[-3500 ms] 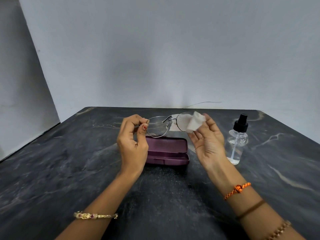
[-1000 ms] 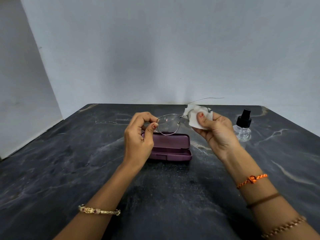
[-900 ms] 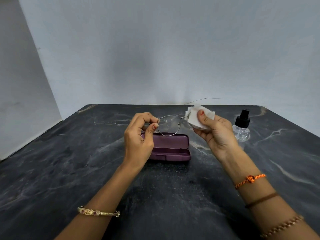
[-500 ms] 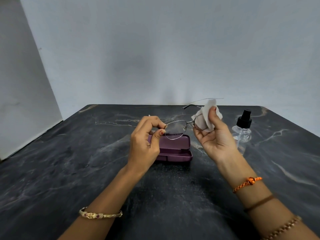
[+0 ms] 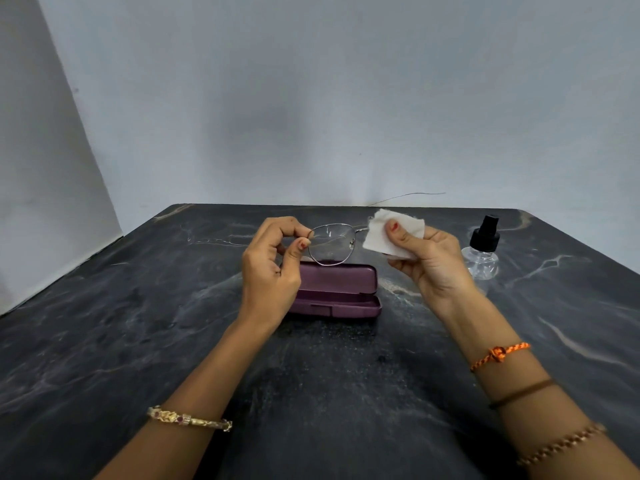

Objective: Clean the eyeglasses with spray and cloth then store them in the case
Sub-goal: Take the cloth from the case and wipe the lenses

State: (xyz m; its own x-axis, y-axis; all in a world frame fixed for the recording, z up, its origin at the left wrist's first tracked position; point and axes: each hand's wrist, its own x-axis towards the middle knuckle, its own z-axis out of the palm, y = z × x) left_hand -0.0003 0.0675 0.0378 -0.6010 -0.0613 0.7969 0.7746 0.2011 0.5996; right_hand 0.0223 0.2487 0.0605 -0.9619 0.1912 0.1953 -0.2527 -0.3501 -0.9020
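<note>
Thin metal-framed eyeglasses [image 5: 331, 244] hang in the air above the purple case [image 5: 337, 292], which lies open on the dark marble table. My left hand [image 5: 272, 268] pinches the left end of the frame between thumb and forefinger. My right hand [image 5: 427, 263] holds a white cloth [image 5: 377, 233] folded around the right lens, thumb pressed on the front. That lens is hidden by the cloth. The clear spray bottle [image 5: 483, 249] with a black nozzle stands to the right, partly behind my right hand.
The dark marble table [image 5: 138, 341] stretches wide on both sides and toward me. A grey wall rises just behind its far edge. A thin wire [image 5: 412, 195] lies along the back edge.
The glasses have turned back level and risen slightly. My right hand shifted the cloth from an upright fold to flat around the right lens. The left hand keeps its pinch.
</note>
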